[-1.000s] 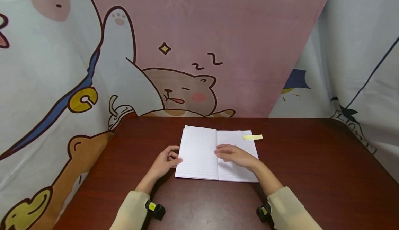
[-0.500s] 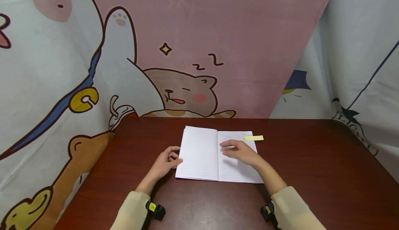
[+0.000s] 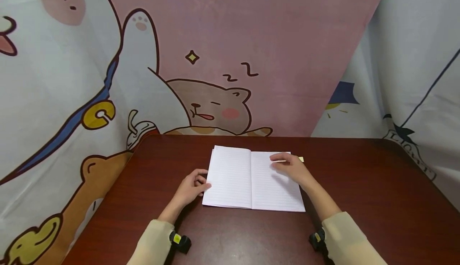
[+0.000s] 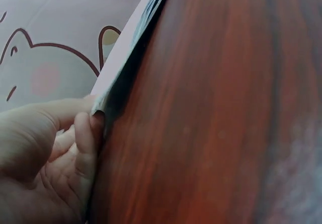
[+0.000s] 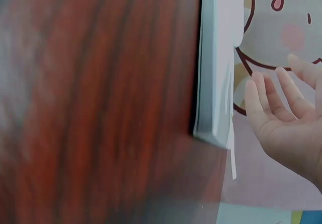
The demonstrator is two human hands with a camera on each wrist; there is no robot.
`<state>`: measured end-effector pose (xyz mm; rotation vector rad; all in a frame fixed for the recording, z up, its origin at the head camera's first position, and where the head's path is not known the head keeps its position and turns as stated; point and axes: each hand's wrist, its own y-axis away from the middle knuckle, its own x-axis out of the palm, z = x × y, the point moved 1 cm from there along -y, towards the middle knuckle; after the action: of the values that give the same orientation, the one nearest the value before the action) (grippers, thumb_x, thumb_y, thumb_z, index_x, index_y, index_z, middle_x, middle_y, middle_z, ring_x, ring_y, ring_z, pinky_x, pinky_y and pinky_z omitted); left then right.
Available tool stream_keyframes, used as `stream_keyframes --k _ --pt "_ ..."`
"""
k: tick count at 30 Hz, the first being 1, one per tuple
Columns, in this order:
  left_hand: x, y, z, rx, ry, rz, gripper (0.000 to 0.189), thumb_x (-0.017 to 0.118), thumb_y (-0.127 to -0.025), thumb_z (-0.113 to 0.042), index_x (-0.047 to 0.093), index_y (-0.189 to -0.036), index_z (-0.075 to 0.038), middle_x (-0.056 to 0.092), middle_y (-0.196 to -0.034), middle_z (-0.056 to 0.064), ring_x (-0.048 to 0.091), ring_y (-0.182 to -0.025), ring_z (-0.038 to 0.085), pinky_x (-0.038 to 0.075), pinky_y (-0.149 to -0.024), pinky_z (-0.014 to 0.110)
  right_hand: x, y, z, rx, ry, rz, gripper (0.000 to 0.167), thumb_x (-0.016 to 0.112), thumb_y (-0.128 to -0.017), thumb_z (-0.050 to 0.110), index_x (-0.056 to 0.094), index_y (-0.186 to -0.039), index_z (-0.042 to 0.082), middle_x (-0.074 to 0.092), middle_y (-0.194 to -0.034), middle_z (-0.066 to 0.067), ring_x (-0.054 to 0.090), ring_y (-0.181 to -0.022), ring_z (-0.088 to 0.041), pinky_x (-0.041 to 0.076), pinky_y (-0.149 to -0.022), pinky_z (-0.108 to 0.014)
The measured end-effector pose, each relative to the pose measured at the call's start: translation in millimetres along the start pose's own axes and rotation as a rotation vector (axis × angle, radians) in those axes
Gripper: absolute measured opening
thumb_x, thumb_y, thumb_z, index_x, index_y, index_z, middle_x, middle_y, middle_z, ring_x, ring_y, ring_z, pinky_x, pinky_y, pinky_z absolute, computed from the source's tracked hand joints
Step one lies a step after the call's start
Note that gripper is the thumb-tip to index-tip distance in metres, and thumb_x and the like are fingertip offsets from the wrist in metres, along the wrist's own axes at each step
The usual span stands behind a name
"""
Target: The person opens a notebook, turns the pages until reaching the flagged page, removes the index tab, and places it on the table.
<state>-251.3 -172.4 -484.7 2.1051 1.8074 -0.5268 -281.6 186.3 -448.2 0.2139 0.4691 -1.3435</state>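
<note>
An open lined notebook (image 3: 230,181) lies flat on the dark red-brown table. My left hand (image 3: 190,186) pinches its left edge, the thumb on the page and the other fingers at the side. In the left wrist view the left hand (image 4: 55,148) grips the notebook corner, page edges showing above. Over the upper part of the right page hovers my right hand (image 3: 292,168), its fingers loosely bent and holding nothing. It partly hides a pale yellow paper strip (image 3: 301,159) that sticks out past the page's right edge. The right wrist view shows the right hand (image 5: 287,113) beside the notebook (image 5: 206,98).
The wooden table (image 3: 373,193) spreads around the notebook on all sides. Behind it hangs a pink and white cloth (image 3: 287,57) printed with cartoon animals. A black wrist camera (image 3: 181,242) sits on the left wrist and another wrist camera (image 3: 317,240) on the right.
My right hand has moved from the notebook's centre fold rightward and up across the right page to the yellow strip. The left hand keeps its place at the left edge.
</note>
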Motion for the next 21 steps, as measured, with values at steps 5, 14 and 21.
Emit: stream_keyframes --k 5,14,21 --pt "3.1 1.0 -9.1 -0.010 -0.150 -0.027 0.041 0.075 -0.088 -0.008 0.060 -0.126 -0.003 0.063 -0.096 0.008 0.056 -0.068 0.012 0.054 -0.056 0.026 -13 -0.9 -3 0.038 0.010 -0.090 0.034 0.068 -0.095 0.015 0.065 -0.123 -0.004 0.066 -0.125 -0.023 0.064 -0.099 -0.011 0.047 -0.080 -0.014" --pt "8.0 0.9 -30.8 0.010 -0.579 -0.033 0.042 0.078 -0.085 -0.019 0.063 -0.121 -0.003 0.061 -0.090 0.004 0.055 -0.076 0.016 0.048 -0.070 0.032 -31 0.5 -10 0.081 0.046 -0.145 0.034 0.064 -0.098 0.018 0.063 -0.125 -0.002 0.064 -0.129 -0.021 0.060 -0.099 -0.007 0.047 -0.079 -0.015" --pt "15.9 0.7 -40.4 0.055 -0.625 -0.087 0.041 0.082 -0.082 -0.016 0.065 -0.117 -0.007 0.059 -0.093 0.003 0.054 -0.076 0.016 0.048 -0.068 0.031 -38 3.9 -16 0.107 0.068 -0.175 0.034 0.064 -0.098 0.019 0.063 -0.126 0.000 0.064 -0.130 -0.021 0.059 -0.102 -0.003 0.047 -0.081 -0.012"
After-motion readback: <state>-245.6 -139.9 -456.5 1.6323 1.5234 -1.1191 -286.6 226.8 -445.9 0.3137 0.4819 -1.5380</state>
